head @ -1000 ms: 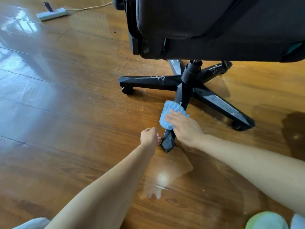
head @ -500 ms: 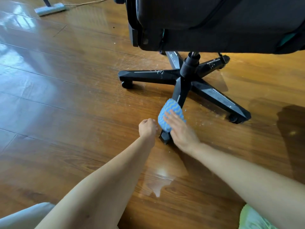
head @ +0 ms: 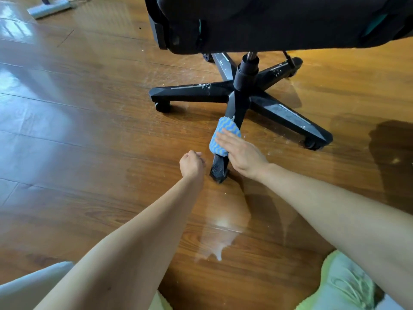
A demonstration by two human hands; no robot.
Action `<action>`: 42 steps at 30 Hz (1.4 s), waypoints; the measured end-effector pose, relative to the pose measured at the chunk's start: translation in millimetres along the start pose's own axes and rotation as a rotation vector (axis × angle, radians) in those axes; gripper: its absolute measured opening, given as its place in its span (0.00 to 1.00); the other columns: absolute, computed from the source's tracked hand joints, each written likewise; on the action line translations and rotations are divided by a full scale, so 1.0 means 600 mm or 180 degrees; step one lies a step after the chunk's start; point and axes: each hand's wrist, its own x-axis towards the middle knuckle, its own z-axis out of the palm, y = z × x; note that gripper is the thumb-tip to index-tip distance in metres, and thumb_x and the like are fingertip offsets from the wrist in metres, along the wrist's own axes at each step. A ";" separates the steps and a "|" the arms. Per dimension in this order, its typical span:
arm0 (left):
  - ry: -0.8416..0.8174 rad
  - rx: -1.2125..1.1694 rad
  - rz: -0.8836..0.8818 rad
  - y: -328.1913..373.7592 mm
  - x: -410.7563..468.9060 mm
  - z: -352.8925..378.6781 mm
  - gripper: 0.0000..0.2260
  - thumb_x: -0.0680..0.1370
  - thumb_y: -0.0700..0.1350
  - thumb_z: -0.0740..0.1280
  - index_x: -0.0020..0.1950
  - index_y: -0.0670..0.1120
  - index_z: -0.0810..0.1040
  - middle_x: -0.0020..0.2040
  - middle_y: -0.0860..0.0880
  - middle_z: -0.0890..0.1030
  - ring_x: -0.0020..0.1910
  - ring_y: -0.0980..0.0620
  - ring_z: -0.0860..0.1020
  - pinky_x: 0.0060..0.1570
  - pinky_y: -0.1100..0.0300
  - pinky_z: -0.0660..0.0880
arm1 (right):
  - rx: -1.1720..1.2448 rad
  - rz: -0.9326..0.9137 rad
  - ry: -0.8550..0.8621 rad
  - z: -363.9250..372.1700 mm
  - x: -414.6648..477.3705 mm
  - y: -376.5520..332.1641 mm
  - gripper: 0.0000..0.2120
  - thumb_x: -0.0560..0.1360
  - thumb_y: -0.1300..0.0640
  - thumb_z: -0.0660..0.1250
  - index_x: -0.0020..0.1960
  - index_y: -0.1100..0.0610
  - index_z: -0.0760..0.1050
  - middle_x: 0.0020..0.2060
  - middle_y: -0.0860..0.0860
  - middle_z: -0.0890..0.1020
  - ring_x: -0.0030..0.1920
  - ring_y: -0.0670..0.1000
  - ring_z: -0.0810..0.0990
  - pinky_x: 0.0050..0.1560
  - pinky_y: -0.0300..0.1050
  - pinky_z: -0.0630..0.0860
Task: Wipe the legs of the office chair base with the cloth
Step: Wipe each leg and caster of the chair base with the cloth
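Note:
A black five-legged office chair base (head: pixel 245 95) stands on the wooden floor under a dark seat. The leg pointing toward me (head: pixel 220 167) ends near my hands. A blue wavy-striped cloth (head: pixel 223 133) is draped over that leg. My right hand (head: pixel 242 154) presses on the cloth with straight fingers laid flat. My left hand (head: pixel 192 164) hovers just left of the leg's tip, fingers curled into a loose fist, holding nothing. White specks show on the left leg (head: pixel 192 90) and the far right leg (head: pixel 279 71).
The black chair seat (head: pixel 268 21) overhangs the base. A flat mop head (head: pixel 49 6) with a cord lies at the far left. A shiny wet patch (head: pixel 221 238) is on the floor near me. A green shoe (head: pixel 342 285) is at the bottom right.
My right hand and the cloth have slid back and forth a little along the near leg. My left fist has stayed beside the leg's tip.

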 end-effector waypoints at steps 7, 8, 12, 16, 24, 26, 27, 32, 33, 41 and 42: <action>-0.0245 0.0157 0.0218 0.004 0.008 -0.001 0.12 0.80 0.42 0.57 0.43 0.45 0.78 0.33 0.47 0.77 0.31 0.49 0.73 0.37 0.57 0.70 | 0.0381 -0.0383 0.0230 0.073 -0.125 -0.079 0.28 0.79 0.67 0.61 0.78 0.63 0.65 0.80 0.55 0.63 0.82 0.55 0.55 0.80 0.50 0.58; -0.0214 0.0166 0.0235 0.005 0.010 -0.001 0.12 0.80 0.42 0.57 0.43 0.45 0.78 0.33 0.48 0.77 0.32 0.49 0.73 0.40 0.56 0.70 | 0.0385 -0.0434 0.0194 0.072 -0.128 -0.076 0.27 0.79 0.66 0.60 0.78 0.63 0.65 0.80 0.55 0.63 0.82 0.54 0.55 0.80 0.50 0.59; -0.0057 0.0240 0.0358 0.014 0.015 0.001 0.13 0.79 0.40 0.56 0.47 0.44 0.80 0.36 0.48 0.78 0.36 0.48 0.74 0.46 0.54 0.72 | 0.0192 -0.0501 0.0039 0.044 -0.089 -0.042 0.29 0.78 0.69 0.57 0.79 0.60 0.65 0.79 0.53 0.64 0.81 0.52 0.57 0.80 0.48 0.57; 0.0041 0.0223 0.0303 0.013 0.012 -0.003 0.17 0.77 0.37 0.54 0.54 0.42 0.83 0.38 0.48 0.79 0.37 0.49 0.74 0.45 0.55 0.72 | 0.0058 -0.0002 0.0017 0.012 -0.010 -0.003 0.29 0.79 0.67 0.54 0.79 0.57 0.66 0.79 0.50 0.66 0.81 0.48 0.57 0.80 0.51 0.58; 0.0081 0.0157 0.0222 0.013 0.004 -0.008 0.18 0.73 0.33 0.52 0.49 0.44 0.81 0.35 0.48 0.79 0.37 0.46 0.74 0.48 0.54 0.72 | 0.0251 -0.0313 0.0262 0.061 -0.092 -0.066 0.26 0.77 0.69 0.61 0.75 0.61 0.71 0.78 0.56 0.67 0.81 0.56 0.59 0.79 0.55 0.60; 0.0126 0.0139 0.0229 0.012 0.004 -0.007 0.18 0.72 0.33 0.52 0.49 0.45 0.80 0.36 0.48 0.80 0.39 0.46 0.75 0.49 0.53 0.73 | 0.0182 -0.0656 0.0183 0.075 -0.120 -0.072 0.20 0.79 0.65 0.64 0.70 0.61 0.77 0.77 0.57 0.68 0.80 0.59 0.61 0.78 0.56 0.63; 0.0132 0.0126 0.0230 0.012 0.003 -0.005 0.18 0.72 0.33 0.52 0.48 0.45 0.79 0.36 0.48 0.80 0.40 0.46 0.75 0.49 0.52 0.73 | 0.0093 -0.0780 0.0146 0.073 -0.124 -0.067 0.16 0.80 0.64 0.65 0.67 0.60 0.79 0.77 0.57 0.69 0.79 0.59 0.62 0.77 0.56 0.64; 0.0120 0.0049 0.0196 0.017 -0.003 0.000 0.18 0.73 0.32 0.52 0.50 0.45 0.79 0.35 0.48 0.79 0.37 0.47 0.76 0.43 0.56 0.73 | -0.0441 -0.1450 -0.0252 0.029 -0.086 -0.018 0.14 0.82 0.60 0.65 0.65 0.55 0.81 0.77 0.55 0.69 0.79 0.57 0.64 0.74 0.56 0.69; 0.0101 0.0062 0.0190 0.018 -0.005 -0.001 0.19 0.74 0.33 0.52 0.51 0.44 0.80 0.35 0.49 0.79 0.35 0.49 0.75 0.41 0.57 0.73 | -0.0498 -0.1488 -0.0394 0.022 -0.078 -0.013 0.14 0.83 0.59 0.64 0.66 0.53 0.81 0.78 0.54 0.67 0.80 0.56 0.62 0.74 0.55 0.67; 0.0116 0.0099 0.0172 0.006 -0.013 -0.007 0.19 0.73 0.33 0.51 0.49 0.45 0.80 0.36 0.50 0.79 0.37 0.49 0.76 0.42 0.56 0.74 | -0.0336 -0.0766 -0.0255 0.045 -0.077 -0.048 0.21 0.81 0.56 0.65 0.74 0.50 0.74 0.79 0.53 0.66 0.79 0.56 0.62 0.75 0.54 0.67; 0.0126 0.0113 0.0199 0.006 -0.015 -0.006 0.19 0.72 0.33 0.51 0.49 0.46 0.80 0.37 0.49 0.80 0.37 0.49 0.76 0.42 0.56 0.74 | -0.0306 -0.0656 -0.0182 0.053 -0.079 -0.054 0.21 0.81 0.56 0.65 0.74 0.51 0.74 0.78 0.53 0.67 0.80 0.56 0.61 0.76 0.52 0.64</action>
